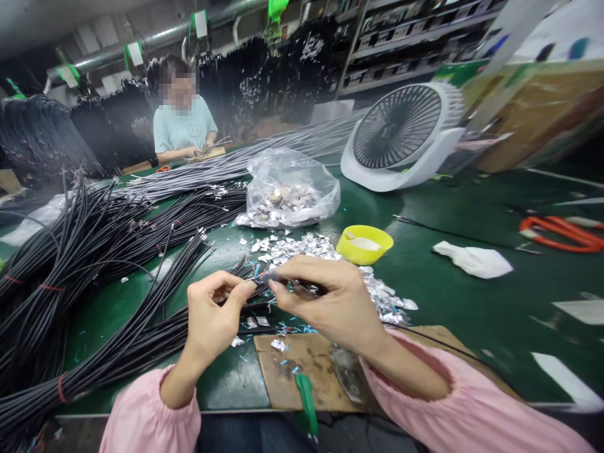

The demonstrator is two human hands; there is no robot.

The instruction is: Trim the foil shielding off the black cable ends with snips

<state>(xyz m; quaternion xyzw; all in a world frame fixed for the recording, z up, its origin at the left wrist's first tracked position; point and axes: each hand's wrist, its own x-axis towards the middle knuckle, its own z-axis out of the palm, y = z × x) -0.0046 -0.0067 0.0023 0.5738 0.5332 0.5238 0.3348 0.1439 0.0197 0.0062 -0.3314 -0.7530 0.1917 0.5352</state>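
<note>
My left hand (214, 308) is closed in a pinch, thumb against index finger, at the thin coloured wires (258, 275) of a cable end. Just right of it, my right hand (330, 296) is closed around a black cable (438, 340), whose tail runs out past the wrist to the lower right. The fingertips of both hands almost meet, so the exact grip on the wires is partly hidden. Below and behind the hands lie scraps of silver foil (302, 246) and small blue wire bits. Beneath my right forearm is a stained brown board (302, 358) with a green strap (306, 402).
Bundles of black cables (108, 251) cover the left side. Behind the hands stand a clear bag of scraps (292, 189) and a yellow bowl (364, 244). A white fan (401, 135), orange-handled scissors (561, 231) and a white crumpled piece (472, 259) are at right. A person (184, 126) sits opposite.
</note>
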